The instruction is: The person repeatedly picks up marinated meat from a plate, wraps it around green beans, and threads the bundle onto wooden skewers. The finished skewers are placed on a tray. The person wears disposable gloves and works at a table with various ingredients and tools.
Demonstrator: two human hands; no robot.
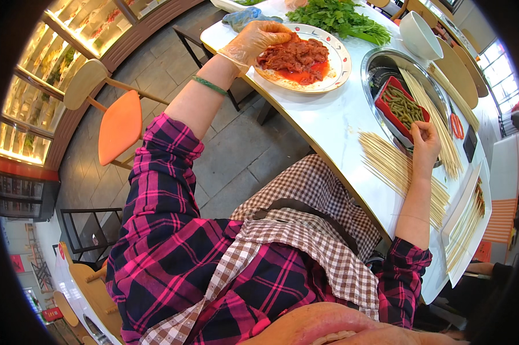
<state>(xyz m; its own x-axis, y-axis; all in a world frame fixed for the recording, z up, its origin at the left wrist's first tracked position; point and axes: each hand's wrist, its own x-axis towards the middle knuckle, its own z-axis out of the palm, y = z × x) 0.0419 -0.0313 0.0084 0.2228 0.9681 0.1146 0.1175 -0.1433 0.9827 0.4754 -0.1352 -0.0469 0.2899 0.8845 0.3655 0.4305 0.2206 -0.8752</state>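
Note:
My left hand [259, 41], in a clear plastic glove, pinches reddish marinated meat [300, 56] at the near left part of a round patterned plate [339, 71]. Red liquid lies under the meat. My right hand [426, 138] is bare, its thumb and fingertips together at the lower corner of a red tray [386, 108] of green beans or similar green pieces [401, 103]. Whether it grips the rim or something thin is unclear. The tray sits over a round metal-rimmed recess [373, 58]. Loose wooden skewers [384, 161] lie beneath and beside my right wrist.
Leafy herbs [339, 19], a blue cloth-like item [246, 18] and a white bowl [419, 36] stand at the far side. More skewers [436, 129], red-handled scissors [457, 125], a dark phone-like object [470, 143] and a white tray with loaded skewers [455, 224] are at the right.

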